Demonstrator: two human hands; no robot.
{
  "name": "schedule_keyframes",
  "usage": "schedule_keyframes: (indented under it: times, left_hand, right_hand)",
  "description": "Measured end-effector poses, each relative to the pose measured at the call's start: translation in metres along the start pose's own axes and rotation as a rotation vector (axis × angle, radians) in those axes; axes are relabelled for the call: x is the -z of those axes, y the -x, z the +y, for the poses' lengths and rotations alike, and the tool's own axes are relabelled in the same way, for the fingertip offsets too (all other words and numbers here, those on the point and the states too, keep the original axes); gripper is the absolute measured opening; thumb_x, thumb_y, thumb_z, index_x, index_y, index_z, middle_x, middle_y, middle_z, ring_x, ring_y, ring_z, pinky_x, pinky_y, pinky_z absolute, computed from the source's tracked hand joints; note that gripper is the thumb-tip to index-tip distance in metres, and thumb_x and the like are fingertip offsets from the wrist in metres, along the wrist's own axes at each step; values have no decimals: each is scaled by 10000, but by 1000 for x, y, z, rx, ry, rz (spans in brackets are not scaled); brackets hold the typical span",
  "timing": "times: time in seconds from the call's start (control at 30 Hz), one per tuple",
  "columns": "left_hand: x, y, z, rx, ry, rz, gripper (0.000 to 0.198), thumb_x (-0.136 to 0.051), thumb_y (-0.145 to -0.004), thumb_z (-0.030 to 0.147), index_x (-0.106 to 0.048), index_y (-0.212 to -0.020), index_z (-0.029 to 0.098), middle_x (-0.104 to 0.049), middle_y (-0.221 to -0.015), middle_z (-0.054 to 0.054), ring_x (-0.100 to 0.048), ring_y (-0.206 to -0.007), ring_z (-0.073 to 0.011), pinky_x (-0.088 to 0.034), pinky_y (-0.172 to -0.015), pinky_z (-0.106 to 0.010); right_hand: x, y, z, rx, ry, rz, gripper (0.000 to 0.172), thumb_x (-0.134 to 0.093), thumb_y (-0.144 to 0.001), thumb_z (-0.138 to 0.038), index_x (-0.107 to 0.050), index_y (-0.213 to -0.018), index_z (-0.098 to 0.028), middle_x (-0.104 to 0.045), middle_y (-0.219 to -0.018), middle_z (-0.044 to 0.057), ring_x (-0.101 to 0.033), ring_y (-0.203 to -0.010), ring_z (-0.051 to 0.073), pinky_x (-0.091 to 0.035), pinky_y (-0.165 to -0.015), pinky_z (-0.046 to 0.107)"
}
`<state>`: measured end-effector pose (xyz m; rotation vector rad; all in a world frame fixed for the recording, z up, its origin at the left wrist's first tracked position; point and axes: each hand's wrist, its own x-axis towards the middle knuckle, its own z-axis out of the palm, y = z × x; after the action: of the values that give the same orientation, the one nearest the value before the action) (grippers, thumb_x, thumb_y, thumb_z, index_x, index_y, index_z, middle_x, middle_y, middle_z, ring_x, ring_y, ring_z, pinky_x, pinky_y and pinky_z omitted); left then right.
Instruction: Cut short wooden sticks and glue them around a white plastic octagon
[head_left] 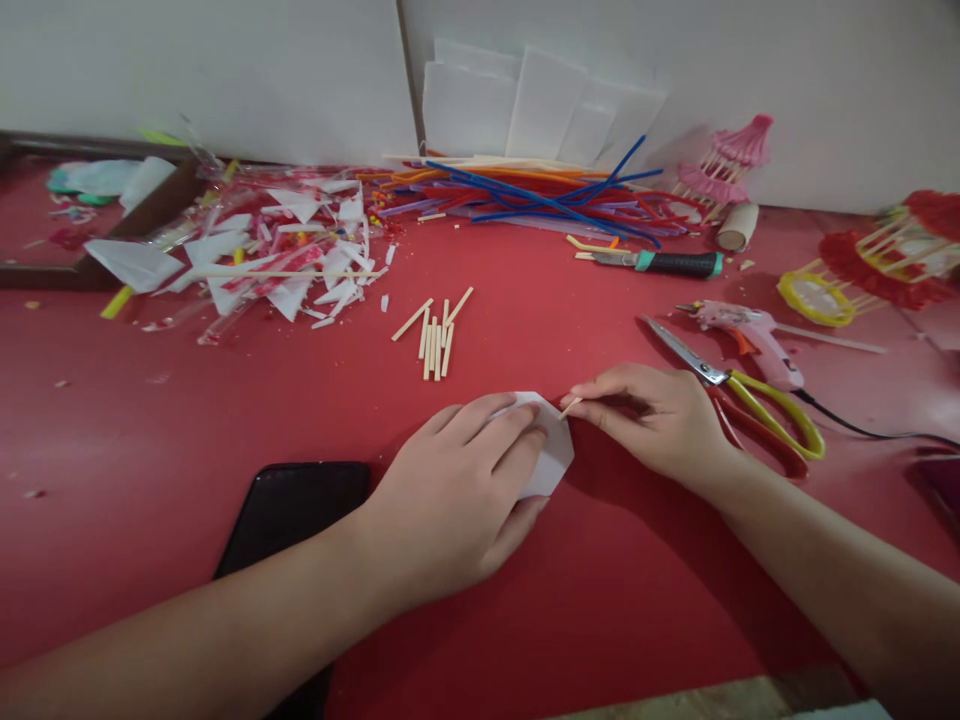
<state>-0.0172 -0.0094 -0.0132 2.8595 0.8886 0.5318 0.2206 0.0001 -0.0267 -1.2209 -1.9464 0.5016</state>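
A white paper piece with straight-cut corners, seemingly an octagon (553,462), lies flat on the red table. Over its left part rests my left hand (469,470), fingers spread and laid flat on the paper, covering much of it. At the paper's upper right edge, my right hand (652,415) pinches a short wooden stick (570,408) between thumb and fingertips. The stick's lower end is at the paper; whether it touches is hard to tell. Just beyond my left hand is a loose pile of similar short sticks (433,345).
Scissors (724,378) and a pink glue gun (750,325) lie right of my right hand, a utility knife (679,262) behind. A black phone (300,510) is under my left forearm. Paper scraps (285,250), pipe cleaners (525,195) and a pink tiered model (724,165) line the back.
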Motion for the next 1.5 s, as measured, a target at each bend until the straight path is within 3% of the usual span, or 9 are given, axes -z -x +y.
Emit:
schedule_keyframes:
  times: [0.87, 1.5]
  left_hand:
    - [1, -1, -2, -10, -15, -50, 432, -557, -924, 345, -630, -1272, 99, -644, -1330, -167, -596, -1231, -359, -554, -987, -517]
    - [2, -3, -1, 0, -1, -79, 445, -568, -920, 341, -619, -1283, 89, -642, -1325, -156, -584, -1238, -352, -543, -1005, -511]
  right_hand:
    - [4, 0, -6, 109, 78, -102, 121, -633, -911, -166, -710, -920, -259, -786, -929, 2, -746, -858, 164, -592, -784, 287]
    - [6, 3, -7, 47, 49, -126, 117, -638, -904, -154, -699, -942, -246, -777, -943, -4, -737, -844, 138, -574, -731, 239]
